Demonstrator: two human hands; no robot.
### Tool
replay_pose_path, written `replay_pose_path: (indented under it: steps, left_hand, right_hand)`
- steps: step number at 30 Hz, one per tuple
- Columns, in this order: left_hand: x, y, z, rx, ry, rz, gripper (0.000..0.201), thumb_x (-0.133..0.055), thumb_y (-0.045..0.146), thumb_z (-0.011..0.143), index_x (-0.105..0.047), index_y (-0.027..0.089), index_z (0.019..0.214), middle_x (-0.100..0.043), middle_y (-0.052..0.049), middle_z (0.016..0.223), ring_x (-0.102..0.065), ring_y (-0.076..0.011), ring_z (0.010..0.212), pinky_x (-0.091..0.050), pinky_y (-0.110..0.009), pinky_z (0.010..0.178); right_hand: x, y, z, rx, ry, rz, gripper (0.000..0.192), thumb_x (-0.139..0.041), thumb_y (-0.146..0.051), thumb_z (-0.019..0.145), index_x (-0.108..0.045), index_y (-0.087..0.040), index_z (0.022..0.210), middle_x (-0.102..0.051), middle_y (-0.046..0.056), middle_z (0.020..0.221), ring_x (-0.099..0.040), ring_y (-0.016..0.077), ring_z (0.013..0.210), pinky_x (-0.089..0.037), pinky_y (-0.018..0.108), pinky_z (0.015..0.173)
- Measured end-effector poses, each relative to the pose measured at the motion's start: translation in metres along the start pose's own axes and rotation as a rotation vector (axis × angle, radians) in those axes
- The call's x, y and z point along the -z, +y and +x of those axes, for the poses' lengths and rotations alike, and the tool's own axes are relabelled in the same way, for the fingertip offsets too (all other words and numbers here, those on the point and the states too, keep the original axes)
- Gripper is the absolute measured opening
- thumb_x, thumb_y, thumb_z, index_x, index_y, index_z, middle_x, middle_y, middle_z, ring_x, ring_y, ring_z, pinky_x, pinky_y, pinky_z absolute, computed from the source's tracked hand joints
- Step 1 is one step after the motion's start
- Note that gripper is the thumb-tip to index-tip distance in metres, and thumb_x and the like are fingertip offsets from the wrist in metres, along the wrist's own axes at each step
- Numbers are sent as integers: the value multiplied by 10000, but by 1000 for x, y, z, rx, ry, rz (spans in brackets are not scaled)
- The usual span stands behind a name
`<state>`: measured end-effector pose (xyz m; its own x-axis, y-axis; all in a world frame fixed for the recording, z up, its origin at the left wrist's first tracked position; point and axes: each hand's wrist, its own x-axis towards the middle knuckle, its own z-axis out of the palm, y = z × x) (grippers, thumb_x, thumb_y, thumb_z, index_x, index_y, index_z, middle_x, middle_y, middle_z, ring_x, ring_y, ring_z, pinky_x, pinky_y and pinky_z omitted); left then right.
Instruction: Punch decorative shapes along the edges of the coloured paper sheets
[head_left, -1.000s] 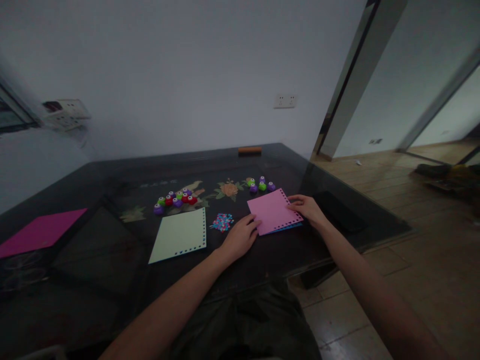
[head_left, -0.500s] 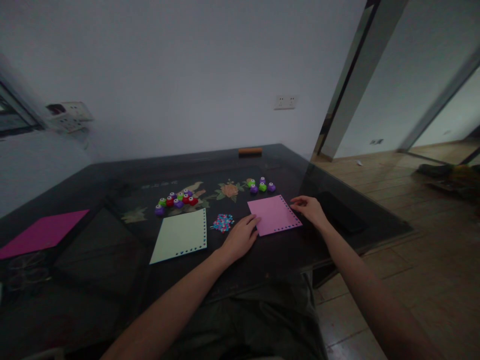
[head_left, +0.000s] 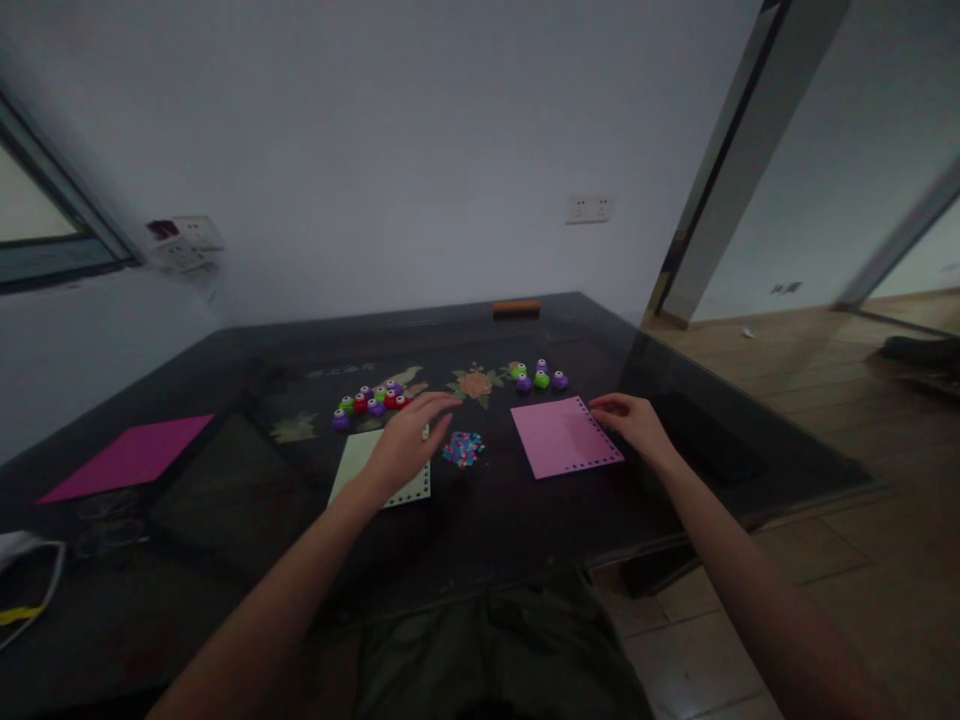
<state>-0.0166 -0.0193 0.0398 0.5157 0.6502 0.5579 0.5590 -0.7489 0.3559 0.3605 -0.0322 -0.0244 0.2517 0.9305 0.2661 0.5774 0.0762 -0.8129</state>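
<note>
The pink punched sheet (head_left: 562, 440) lies just left of my nearer right hand (head_left: 634, 420), whose grip I can't tell; my left hand (head_left: 407, 440), fingers apart, overlaps the pale-green sheet (head_left: 356, 455).

1. My left hand (head_left: 409, 442) and left forearm (head_left: 300, 580) hide part of the green sheet (head_left: 360, 455).
2. Contact between my right hand (head_left: 631, 420) and the pink sheet (head_left: 562, 440): cannot be determined.
3. Pile (head_left: 463, 448): pieces too small to identify.
4. White item (head_left: 19, 545): cut off at left edge.
5. Lettering (head_left: 341, 369): too faint to read.
</note>
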Motion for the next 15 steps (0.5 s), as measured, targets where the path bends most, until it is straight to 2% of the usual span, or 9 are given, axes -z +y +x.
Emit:
replay_pose_path:
  steps: [1,4,7,10,13,15]
  left_hand:
    - [9,-18,-6,47,32,31,246,-428,231,894,-614,207,1053,-646,-64,1096,-570,-214,1077,-428,-400,959]
    - [29,-73,-30,217,33,123,261,-430,280,881,-634,216,1031,-672,-57,1060,-601,-222,1013,-448,-383,913]
    - [39,-110,-54,304,65,164,293,-433,317,856,-649,169,989,-681,-105,1008,-622,-259,946,-473,-402,850]
    - [43,-124,-69,344,57,165,322,-424,345,848,-653,161,981,-684,-106,990,-629,-259,916,-480,-389,832]
    - [42,-126,-73,356,8,145,330,-428,359,844,-647,175,1008,-681,-93,1020,-625,-252,940,-475,-382,853]
    - [40,-126,-73,349,-45,130,341,-447,374,831,-647,173,1020,-677,-97,1034,-622,-258,952,-471,-391,867]
  right_hand:
    - [-1,-6,0,10,-5,8,297,-674,-359,658,-700,-146,863,-692,69,750,-612,181,660,-467,296,621]
    - [-7,-32,-1,58,-47,42,280,-656,-357,688,-696,-144,866,-692,69,768,-614,177,674,-468,292,633]
    - [-23,-66,0,151,-142,89,240,-645,-332,714,-695,-139,848,-689,64,765,-605,158,639,-474,289,632]
    - [-53,-105,4,265,-273,108,184,-612,-282,764,-694,-146,857,-695,65,808,-623,151,682,-486,285,663]
    - [-98,-138,8,429,-419,-67,156,-569,-199,814,-685,-149,906,-701,64,899,-637,143,792,-485,275,726]
    - [-132,-153,10,467,-463,-127,151,-579,-175,815,-684,-150,920,-704,57,896,-635,142,802,-478,265,730]
